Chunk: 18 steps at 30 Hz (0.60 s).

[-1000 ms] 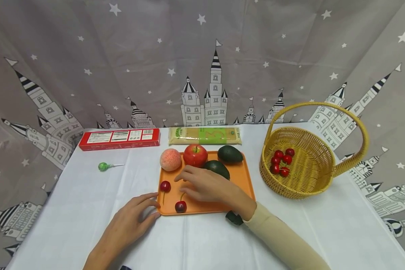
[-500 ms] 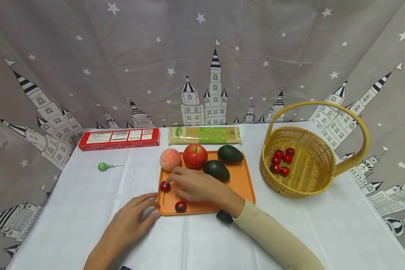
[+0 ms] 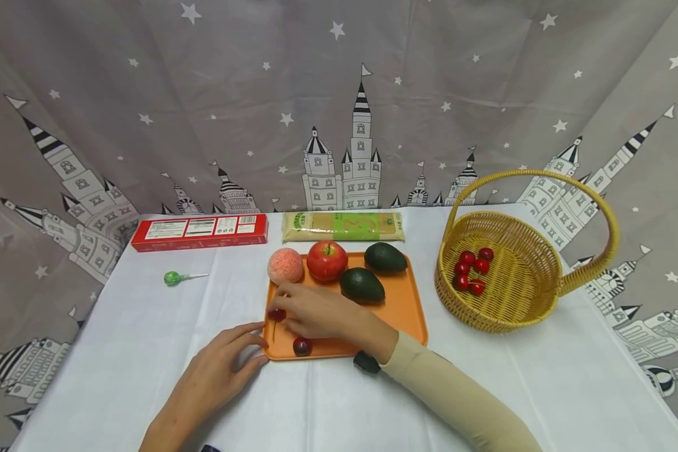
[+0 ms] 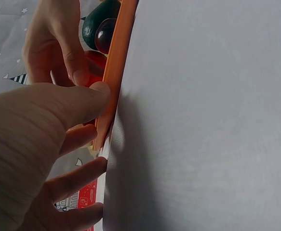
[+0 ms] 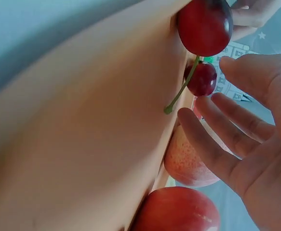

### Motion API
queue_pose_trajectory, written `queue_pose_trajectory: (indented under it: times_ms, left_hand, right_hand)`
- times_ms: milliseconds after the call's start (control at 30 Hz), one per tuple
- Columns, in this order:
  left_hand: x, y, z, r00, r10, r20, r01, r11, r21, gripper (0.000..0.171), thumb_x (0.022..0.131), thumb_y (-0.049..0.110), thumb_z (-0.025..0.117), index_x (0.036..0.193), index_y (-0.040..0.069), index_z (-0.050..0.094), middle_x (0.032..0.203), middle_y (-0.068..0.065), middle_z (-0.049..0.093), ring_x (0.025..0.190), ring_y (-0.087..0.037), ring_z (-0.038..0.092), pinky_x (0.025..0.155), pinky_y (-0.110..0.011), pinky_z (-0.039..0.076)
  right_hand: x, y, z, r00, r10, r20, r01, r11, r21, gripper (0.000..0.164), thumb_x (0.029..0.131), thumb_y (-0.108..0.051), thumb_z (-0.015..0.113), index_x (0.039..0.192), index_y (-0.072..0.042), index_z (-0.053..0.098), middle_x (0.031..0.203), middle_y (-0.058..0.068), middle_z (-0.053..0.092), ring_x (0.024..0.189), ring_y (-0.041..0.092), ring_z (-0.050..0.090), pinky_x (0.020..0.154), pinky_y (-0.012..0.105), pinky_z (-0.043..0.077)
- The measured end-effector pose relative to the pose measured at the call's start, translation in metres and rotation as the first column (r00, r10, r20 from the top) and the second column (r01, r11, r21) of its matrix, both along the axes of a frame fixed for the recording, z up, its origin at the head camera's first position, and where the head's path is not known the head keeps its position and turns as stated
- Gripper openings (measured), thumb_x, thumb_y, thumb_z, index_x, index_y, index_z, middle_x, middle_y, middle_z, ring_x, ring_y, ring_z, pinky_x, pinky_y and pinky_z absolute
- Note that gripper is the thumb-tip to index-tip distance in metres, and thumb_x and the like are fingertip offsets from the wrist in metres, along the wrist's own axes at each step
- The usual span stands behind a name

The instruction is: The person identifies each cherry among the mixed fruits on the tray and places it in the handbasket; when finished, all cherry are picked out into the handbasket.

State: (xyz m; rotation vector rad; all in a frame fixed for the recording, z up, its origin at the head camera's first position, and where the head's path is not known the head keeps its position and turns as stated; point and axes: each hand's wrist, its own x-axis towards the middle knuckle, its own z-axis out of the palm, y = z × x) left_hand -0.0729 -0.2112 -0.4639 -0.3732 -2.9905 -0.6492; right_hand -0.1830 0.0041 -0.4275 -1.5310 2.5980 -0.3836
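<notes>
An orange tray holds a peach, a red apple, two avocados and two cherries. My right hand reaches over its left half, fingertips around the cherry by the left rim. In the right wrist view its thumb stands apart from that cherry, with the fingers spread close beside it. The other cherry, with a green stem, lies by the front rim. My left hand rests on the table, thumb and fingertips touching the tray's front left corner, fingers loosely spread.
A wicker basket with a tall handle stands at the right, several cherries inside. Behind the tray lie a red box and a green-and-tan packet. A green lollipop lies at the left on the white tablecloth.
My right hand has moved left across the tray, from beside the avocado to the cherry near the left rim. The left hand has stayed at the tray's corner.
</notes>
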Motion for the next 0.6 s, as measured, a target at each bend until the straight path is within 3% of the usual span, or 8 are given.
queue_pose_trajectory:
  times_ms: [600]
  left_hand:
    - [0.0006, -0.0001, -0.0019, 1.0, 0.001, -0.01, -0.001, 1.0, 0.003, 0.024, 0.082, 0.033, 0.086, 0.102, 0.027, 0.074, 0.133, 0.001, 0.066, 0.122, -0.026, 0.061, 0.101, -0.053, 0.052]
  right_hand:
    - [0.0037, 0.0007, -0.0048, 0.999, -0.008, 0.049, 0.007, 1.0, 0.022, 0.03, 0.094, -0.025, 0.074, 0.123, -0.023, 0.065, 0.115, -0.004, 0.056, 0.097, 0.005, 0.055, 0.088, 0.009, 0.048]
